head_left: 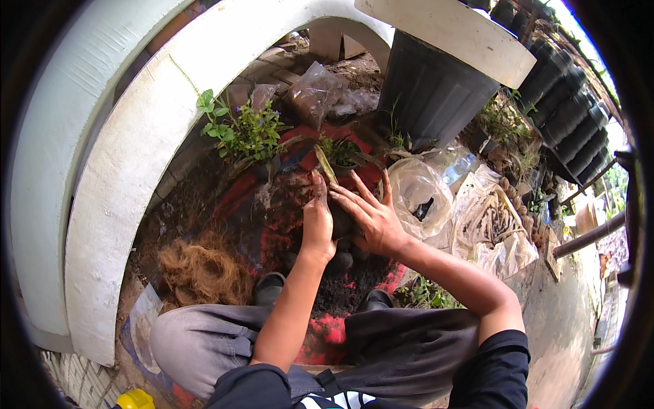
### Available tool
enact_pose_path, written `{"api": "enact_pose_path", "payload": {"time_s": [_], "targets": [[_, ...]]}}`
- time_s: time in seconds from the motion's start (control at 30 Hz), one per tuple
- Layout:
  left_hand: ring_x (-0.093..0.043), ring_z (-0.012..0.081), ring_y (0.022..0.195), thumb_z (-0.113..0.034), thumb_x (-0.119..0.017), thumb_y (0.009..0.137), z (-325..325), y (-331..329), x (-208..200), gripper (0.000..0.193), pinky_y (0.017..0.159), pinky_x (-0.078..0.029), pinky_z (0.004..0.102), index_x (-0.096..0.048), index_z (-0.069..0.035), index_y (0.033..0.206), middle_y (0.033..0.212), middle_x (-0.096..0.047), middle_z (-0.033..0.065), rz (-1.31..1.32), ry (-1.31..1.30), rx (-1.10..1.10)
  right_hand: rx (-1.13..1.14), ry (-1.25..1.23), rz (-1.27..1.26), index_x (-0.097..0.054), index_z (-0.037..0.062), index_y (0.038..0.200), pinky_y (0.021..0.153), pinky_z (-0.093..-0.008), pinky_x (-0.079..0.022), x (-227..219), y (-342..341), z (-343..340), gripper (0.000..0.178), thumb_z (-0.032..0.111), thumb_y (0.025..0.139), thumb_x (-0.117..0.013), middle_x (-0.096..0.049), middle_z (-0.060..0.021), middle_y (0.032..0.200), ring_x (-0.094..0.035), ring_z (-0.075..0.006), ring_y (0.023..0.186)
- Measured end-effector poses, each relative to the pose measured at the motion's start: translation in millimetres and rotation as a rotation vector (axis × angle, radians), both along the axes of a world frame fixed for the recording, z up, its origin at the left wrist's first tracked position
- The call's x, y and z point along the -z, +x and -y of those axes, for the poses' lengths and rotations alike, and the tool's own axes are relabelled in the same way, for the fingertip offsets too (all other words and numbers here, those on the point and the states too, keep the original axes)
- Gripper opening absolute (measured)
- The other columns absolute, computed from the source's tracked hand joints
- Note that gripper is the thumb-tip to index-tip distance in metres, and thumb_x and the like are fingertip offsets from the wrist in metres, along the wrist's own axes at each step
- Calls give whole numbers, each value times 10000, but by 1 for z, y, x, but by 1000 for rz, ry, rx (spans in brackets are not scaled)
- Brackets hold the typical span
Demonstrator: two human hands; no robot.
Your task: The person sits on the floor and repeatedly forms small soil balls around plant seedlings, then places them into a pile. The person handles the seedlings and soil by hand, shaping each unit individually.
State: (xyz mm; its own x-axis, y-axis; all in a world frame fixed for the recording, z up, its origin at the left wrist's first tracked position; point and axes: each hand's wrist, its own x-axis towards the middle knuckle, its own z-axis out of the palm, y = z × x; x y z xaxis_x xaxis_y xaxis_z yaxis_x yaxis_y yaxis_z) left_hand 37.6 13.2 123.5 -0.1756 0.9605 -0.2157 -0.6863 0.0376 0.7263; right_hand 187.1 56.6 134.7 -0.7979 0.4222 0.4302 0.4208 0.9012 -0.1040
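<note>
Yellowish-green stalk [325, 164] is sticking up just beyond and between the hands. Its long axis is running steeply: upper end is pointing away from the person, leaning slightly left; lower end is heading back toward a dark clump [345, 223] between the palms. Left hand [318, 223] is standing on edge, thumb pointing up near the stalk; its other fingers are mostly hiding, so can't tell if grasping. Right hand [373, 221] is lying unclenched at the clump's right side, fingers spreading. Brown fibre heap [203, 274] is lying left; dark soil [338, 292] is lying nearer the person; clear plastic bag [439, 204] is sitting right.
</note>
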Motion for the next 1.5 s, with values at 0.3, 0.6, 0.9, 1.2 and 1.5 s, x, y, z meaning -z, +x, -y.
{"api": "enact_pose_path", "payload": {"time_s": [0.3, 0.6, 0.9, 1.2, 1.5], "targets": [[-582, 211, 1208, -604, -424, 1008, 14, 21, -29, 626, 1031, -489, 388, -502, -103, 1374, 1321, -588, 77, 282, 217, 71, -54, -171, -343, -327, 35, 1498, 1209, -603, -9, -19, 4, -11, 935, 460, 791, -767, -414, -141, 1542, -271, -370, 1489], [-587, 182, 1173, -648, -414, 988, 16, 18, -29, 720, 997, -491, 366, -544, -25, 1326, 1243, -620, 84, -92, 139, 79, -73, 71, -228, -459, 81, 1412, 1162, -692, 46, -17, 11, -9, 793, 495, 794, -733, -533, -93, 1456, -347, -360, 1461], [-545, 253, 1255, -793, -380, 899, 8, 18, 15, 843, 1082, -427, 437, -555, -102, 1350, 1341, -587, 98, 787, 404, 166, 55, -213, -282, -378, 106, 1505, 1167, -654, 34, -21, -15, 15, 764, 458, 889, -662, -283, -128, 1619, -137, -377, 1527], [-542, 237, 1245, -813, -287, 912, -4, -6, 27, 892, 1053, -447, 408, -409, -130, 1474, 1405, -527, 86, 470, 277, 16, -61, -220, -271, -425, 117, 1479, 1189, -620, -43, -25, -11, 2, 699, 365, 888, -704, -362, -135, 1568, -240, -358, 1501], [-621, 192, 1122, -840, -398, 857, 2, -12, -20, 940, 999, -496, 365, -474, -76, 1398, 1256, -614, 66, 273, 69, 131, -82, -847, -710, -379, 4, 1482, 1135, -395, -356, -29, -21, 5, 701, 310, 932, -686, -439, -181, 1480, -437, -283, 1373]]}}
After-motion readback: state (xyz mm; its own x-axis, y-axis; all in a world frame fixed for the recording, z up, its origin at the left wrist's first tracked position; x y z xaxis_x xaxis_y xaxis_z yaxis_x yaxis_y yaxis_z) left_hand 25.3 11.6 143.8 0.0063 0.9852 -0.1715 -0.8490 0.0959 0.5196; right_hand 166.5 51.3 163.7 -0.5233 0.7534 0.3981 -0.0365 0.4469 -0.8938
